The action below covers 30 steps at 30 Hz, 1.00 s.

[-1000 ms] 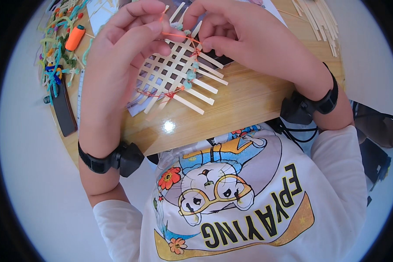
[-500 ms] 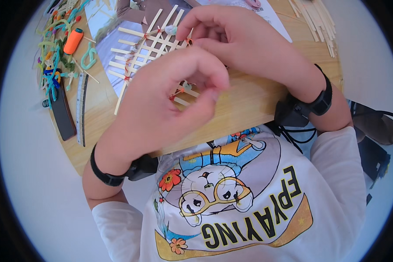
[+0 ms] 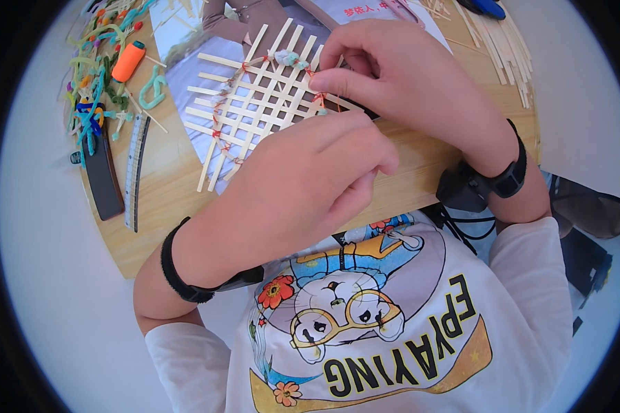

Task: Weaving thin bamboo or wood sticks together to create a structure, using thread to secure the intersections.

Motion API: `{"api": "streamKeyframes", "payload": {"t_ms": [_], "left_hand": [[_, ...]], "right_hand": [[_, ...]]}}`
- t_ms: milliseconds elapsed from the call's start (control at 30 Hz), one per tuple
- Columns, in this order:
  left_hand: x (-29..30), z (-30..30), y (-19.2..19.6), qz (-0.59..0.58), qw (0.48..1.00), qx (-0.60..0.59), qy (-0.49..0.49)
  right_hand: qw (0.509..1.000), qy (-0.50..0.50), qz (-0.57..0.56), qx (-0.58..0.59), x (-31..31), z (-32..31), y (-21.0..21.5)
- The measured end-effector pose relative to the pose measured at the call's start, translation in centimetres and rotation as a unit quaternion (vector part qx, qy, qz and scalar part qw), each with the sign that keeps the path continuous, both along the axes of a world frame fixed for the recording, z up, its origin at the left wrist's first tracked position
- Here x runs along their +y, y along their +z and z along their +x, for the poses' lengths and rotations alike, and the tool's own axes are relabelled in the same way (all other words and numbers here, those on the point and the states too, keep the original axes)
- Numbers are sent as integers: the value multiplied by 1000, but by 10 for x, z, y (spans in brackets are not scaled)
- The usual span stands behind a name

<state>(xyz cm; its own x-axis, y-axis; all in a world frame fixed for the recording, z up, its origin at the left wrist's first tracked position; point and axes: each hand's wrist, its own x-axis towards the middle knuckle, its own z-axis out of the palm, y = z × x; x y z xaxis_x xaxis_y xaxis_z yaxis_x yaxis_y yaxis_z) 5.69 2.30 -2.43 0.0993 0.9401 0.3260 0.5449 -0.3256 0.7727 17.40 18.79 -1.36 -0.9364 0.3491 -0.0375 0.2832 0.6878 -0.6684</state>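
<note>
A lattice of crossed pale wooden strips (image 3: 258,103) lies in front of me. Red thread ties and a fuzzy pale blue-white cord run round its edge. At the lattice's right edge, beside a red tie, my right hand (image 3: 372,69) is closed, thumb and fingertips pinching there. Nearer to me, over the lattice's lower right part, my left hand (image 3: 317,168) is closed with its fingers curled. What it pinches, if anything, is too small or hidden to make out. This hand covers that corner of the lattice.
An orange thread spool (image 3: 129,62) and tangled coloured pipe cleaners (image 3: 93,76) lie at the left of the wooden table (image 3: 420,168). Below them are a dark bar (image 3: 107,182) and a ruler (image 3: 136,172). Loose wooden strips (image 3: 499,51) and a blue-handled tool (image 3: 488,8) lie far right.
My left hand has swung right and its fingers, curved apart before, have closed. My right hand stays at the lattice's right edge. The whole view has shifted slightly.
</note>
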Motion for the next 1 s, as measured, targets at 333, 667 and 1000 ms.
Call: {"api": "streamKeyframes", "payload": {"t_ms": [333, 667, 1000], "left_hand": [[-4, -11, 15, -80, 969, -232, 39], [-2, -14, 16, -14, 988, -147, -31], [-4, 9, 7, 55, 998, -13, -40]], "right_hand": [[996, 17, 42, 81, 1, 0, -20], [982, -22, -183, 43, 2, -3, -3], [1000, 22, -2, 17, -17, 2, -2]]}}
